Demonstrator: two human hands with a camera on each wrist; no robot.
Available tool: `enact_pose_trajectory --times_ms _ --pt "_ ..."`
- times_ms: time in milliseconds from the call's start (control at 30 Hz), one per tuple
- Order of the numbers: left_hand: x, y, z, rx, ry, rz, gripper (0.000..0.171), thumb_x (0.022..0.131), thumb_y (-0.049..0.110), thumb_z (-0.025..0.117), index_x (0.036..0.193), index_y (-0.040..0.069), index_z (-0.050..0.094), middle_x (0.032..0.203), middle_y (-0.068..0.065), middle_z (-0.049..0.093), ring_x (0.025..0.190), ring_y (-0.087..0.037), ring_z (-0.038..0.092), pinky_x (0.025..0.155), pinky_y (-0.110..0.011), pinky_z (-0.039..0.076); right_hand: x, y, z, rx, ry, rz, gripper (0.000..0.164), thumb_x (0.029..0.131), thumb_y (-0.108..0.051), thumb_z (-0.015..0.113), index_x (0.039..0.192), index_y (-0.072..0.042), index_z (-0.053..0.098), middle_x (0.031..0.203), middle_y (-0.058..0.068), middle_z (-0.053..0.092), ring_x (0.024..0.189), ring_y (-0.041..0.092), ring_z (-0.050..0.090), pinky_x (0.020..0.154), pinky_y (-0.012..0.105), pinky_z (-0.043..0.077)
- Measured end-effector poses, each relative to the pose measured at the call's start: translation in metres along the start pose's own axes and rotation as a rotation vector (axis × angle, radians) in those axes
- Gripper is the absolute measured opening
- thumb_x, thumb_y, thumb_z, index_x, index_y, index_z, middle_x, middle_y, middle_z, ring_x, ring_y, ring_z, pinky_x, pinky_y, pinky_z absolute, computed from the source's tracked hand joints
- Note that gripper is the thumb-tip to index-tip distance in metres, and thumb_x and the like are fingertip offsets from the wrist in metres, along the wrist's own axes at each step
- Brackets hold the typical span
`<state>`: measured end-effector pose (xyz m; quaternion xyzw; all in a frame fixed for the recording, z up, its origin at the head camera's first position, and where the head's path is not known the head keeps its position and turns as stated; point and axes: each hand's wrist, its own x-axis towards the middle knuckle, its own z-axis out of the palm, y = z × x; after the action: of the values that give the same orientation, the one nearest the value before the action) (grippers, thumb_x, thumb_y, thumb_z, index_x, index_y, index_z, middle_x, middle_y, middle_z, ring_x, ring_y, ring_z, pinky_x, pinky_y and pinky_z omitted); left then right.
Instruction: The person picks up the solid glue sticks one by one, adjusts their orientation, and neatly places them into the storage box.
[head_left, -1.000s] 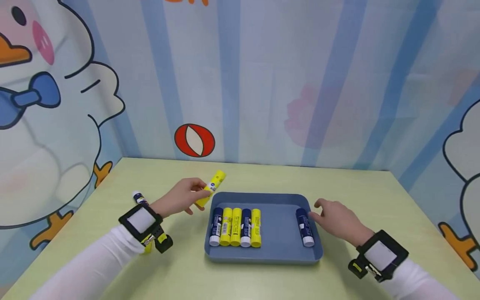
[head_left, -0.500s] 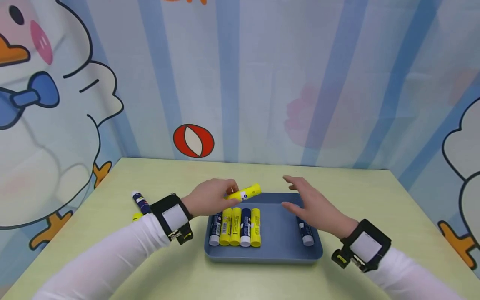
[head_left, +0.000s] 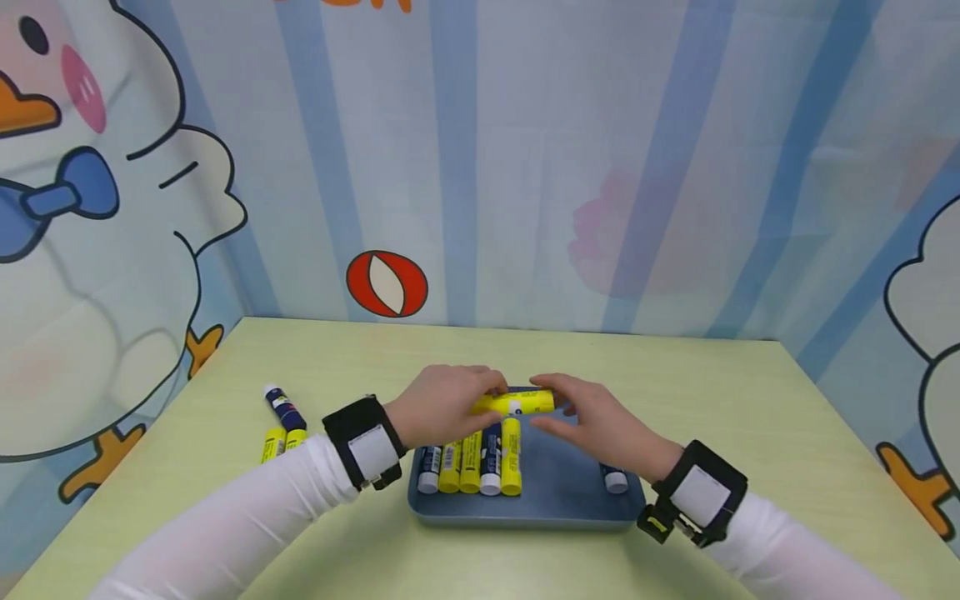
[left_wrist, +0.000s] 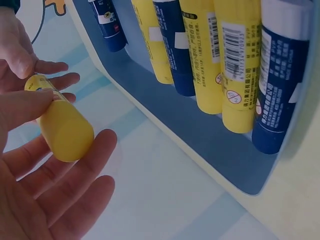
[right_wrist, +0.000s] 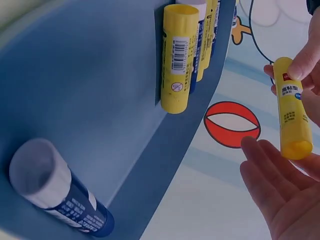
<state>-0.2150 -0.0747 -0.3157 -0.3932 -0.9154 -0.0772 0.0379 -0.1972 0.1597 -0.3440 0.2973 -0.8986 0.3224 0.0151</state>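
Observation:
My left hand [head_left: 442, 404] pinches a yellow glue stick [head_left: 528, 402] above the back part of a blue-grey tray [head_left: 525, 520]. Around the stick's right end, my right hand [head_left: 603, 421] holds its thumb and fingers apart; in the right wrist view, its straight fingers [right_wrist: 270, 175] reach below that end without visibly gripping it. Under my left hand, several yellow and navy glue sticks lie side by side in the tray's left half, a yellow one [head_left: 511, 458] ending the row. A navy glue stick [right_wrist: 75, 210] with a white cap lies apart at the tray's right side, partly hidden by my right hand in the head view.
On the table's left, a navy glue stick [head_left: 283, 407] and two yellow ones [head_left: 273, 444] lie close together, partly behind the left sleeve [head_left: 285, 492]. A patterned backdrop [head_left: 525, 167] stands at the table's back edge [head_left: 637, 335].
My left hand has carried the yellow glue stick rightward from the tray's left edge and turned it nearly level. My right hand has moved left over the tray, opening toward the stick's end.

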Motion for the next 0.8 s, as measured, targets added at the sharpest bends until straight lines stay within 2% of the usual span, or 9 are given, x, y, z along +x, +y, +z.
enact_pose_trajectory --times_ms 200,433,633,800 --pt "0.0 0.004 0.0 0.017 -0.03 0.011 0.033 0.092 0.031 0.068 0.119 0.013 0.064 0.103 0.0 0.065 0.074 -0.01 0.057 0.07 -0.023 0.05 0.0 0.0 0.0 0.009 -0.015 -0.043 0.026 0.094 -0.021 0.065 0.117 -0.008 0.062 0.098 -0.004 0.063 0.078 0.013 0.057 0.07 0.027 0.051" --pt "0.0 0.006 0.003 -0.015 -0.024 -0.001 0.033 0.091 0.031 0.07 0.118 0.013 0.064 0.101 0.001 0.064 0.074 -0.01 0.057 0.069 -0.023 0.05 -0.002 0.002 0.0 0.008 -0.019 -0.067 0.019 0.094 -0.02 0.065 0.109 -0.009 0.063 0.089 -0.007 0.06 0.074 0.014 0.055 0.064 0.025 0.05" --pt "-0.003 -0.004 0.014 -0.08 0.03 -0.022 0.033 0.09 0.036 0.069 0.115 0.015 0.064 0.1 0.002 0.066 0.076 -0.011 0.06 0.068 -0.024 0.05 -0.005 0.004 0.001 0.006 -0.012 -0.05 0.019 0.094 -0.021 0.065 0.108 -0.009 0.062 0.086 -0.007 0.059 0.071 0.012 0.054 0.062 0.025 0.049" --pt "-0.016 -0.019 0.024 -0.127 0.131 -0.095 0.035 0.092 0.04 0.067 0.115 0.014 0.063 0.097 0.0 0.066 0.075 -0.012 0.059 0.064 -0.025 0.049 -0.01 0.007 -0.003 -0.015 -0.005 -0.021 0.02 0.094 -0.02 0.065 0.11 -0.008 0.062 0.085 -0.007 0.059 0.07 0.009 0.053 0.062 0.025 0.049"
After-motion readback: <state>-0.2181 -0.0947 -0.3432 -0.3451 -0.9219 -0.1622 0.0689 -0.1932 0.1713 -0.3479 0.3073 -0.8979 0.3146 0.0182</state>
